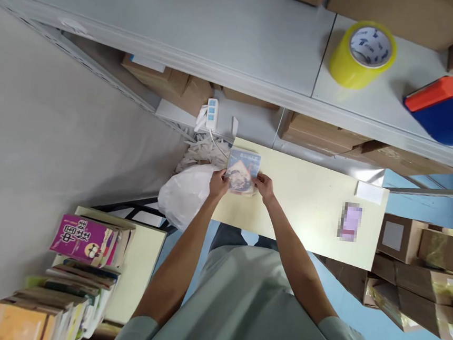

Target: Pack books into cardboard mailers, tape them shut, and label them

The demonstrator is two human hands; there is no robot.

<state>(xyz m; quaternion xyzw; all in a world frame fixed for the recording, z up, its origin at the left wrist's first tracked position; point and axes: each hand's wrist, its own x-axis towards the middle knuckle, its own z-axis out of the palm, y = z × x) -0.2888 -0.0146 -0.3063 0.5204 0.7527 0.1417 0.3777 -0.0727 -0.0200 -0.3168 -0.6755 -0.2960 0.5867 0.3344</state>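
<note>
A small blue book (244, 163) with a pale picture on its cover is held at both side edges, over the left part of a cream-coloured table (307, 198). My left hand (219, 183) is closed on the book's left edge. On the opposite edge, my right hand (264, 187) pinches the book between thumb and fingers. Whether the book rests on the tabletop or is lifted slightly, I cannot tell. Left of the table sits a white plastic bag (190, 193), close to my left forearm.
A grey shelf (223, 21) crosses above, bearing yellow tape (352, 64) and a red-and-blue object (449, 113). A power strip (212, 113) lies behind the table. Stacked books (85, 239) stand lower left; cardboard boxes (411, 276) are piled right. A blurred purple item (350, 222) lies on the table.
</note>
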